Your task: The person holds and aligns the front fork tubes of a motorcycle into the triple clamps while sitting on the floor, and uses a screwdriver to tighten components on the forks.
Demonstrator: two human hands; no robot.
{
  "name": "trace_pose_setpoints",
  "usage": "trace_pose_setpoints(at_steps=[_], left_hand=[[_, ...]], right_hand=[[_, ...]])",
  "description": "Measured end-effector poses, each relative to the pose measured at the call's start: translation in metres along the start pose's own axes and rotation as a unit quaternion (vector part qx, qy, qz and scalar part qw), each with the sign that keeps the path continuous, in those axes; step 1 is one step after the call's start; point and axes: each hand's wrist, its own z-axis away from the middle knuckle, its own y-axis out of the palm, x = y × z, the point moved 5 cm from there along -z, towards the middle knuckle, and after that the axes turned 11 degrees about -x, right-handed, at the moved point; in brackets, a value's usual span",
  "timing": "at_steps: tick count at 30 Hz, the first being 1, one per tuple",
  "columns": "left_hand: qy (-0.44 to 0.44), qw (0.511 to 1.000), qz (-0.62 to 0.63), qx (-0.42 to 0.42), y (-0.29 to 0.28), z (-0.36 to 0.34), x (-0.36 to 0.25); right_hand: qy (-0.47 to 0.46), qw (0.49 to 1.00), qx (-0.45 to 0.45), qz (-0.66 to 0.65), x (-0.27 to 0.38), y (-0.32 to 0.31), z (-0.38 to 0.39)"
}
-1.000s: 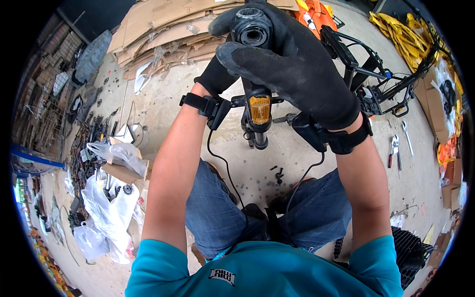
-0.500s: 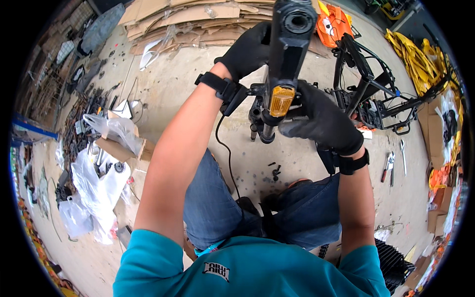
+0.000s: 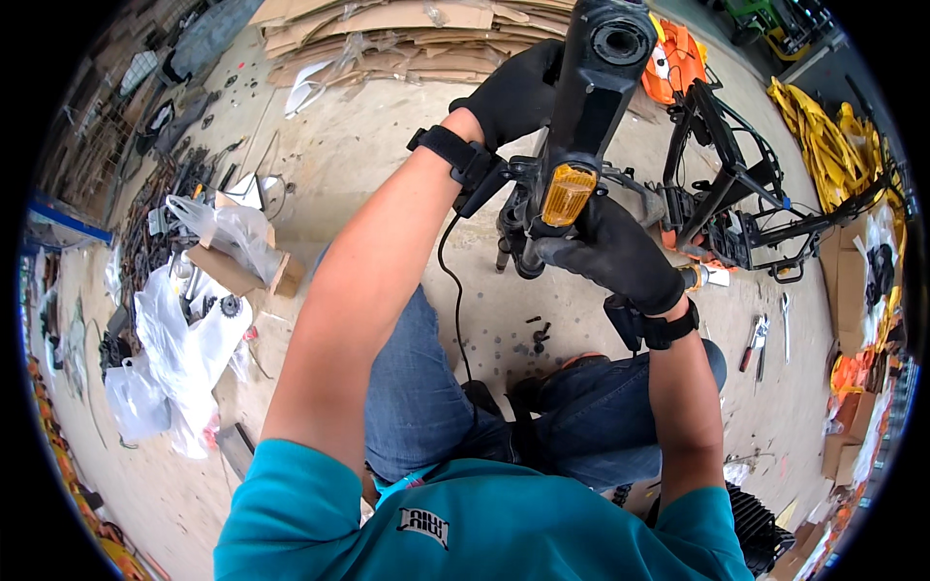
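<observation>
A: Now you've tilted the black frame tube (image 3: 593,92) upright; its open end, which faced you a second ago, points toward twelve o'clock.

B: And my hands?

A: Your left hand (image 3: 511,92) wraps the tube from ten o'clock, fingers curled shut. Your right hand (image 3: 612,254) has dropped to five o'clock, clenched just below the amber reflector (image 3: 567,194).

B: So the grip shifted.

A: Yes, you're steadying it from below.

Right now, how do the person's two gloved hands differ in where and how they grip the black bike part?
The left hand sits higher, behind the black bike part, near its open tube end. The right hand sits lower, wrapped around the part below the amber reflector. Both wear black gloves and wrist straps.
</observation>
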Motion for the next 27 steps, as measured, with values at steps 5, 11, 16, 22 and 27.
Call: trace_pose_setpoints(at_steps=[5, 11, 16, 22, 27], left_hand=[[-0.001, 1.000, -0.027, 0.015, 0.000, -0.003, 0.006], [0.098, 0.989, -0.110, -0.008, 0.001, -0.006, 0.006], [0.087, 0.994, -0.071, -0.017, 0.004, -0.011, 0.017], [0.116, 0.991, -0.051, -0.032, 0.010, -0.006, 0.002], [0.025, 0.996, -0.077, -0.021, -0.011, 0.001, 0.001]], right_hand=[[-0.007, 0.998, -0.033, 0.044, 0.002, 0.005, -0.001], [0.008, 0.997, -0.024, 0.073, 0.005, 0.008, -0.001], [-0.063, 0.995, -0.064, 0.035, 0.022, 0.014, -0.004], [-0.262, 0.960, -0.097, -0.025, 0.115, -0.029, 0.002], [-0.174, 0.966, -0.190, -0.021, 0.095, -0.060, 0.023]])
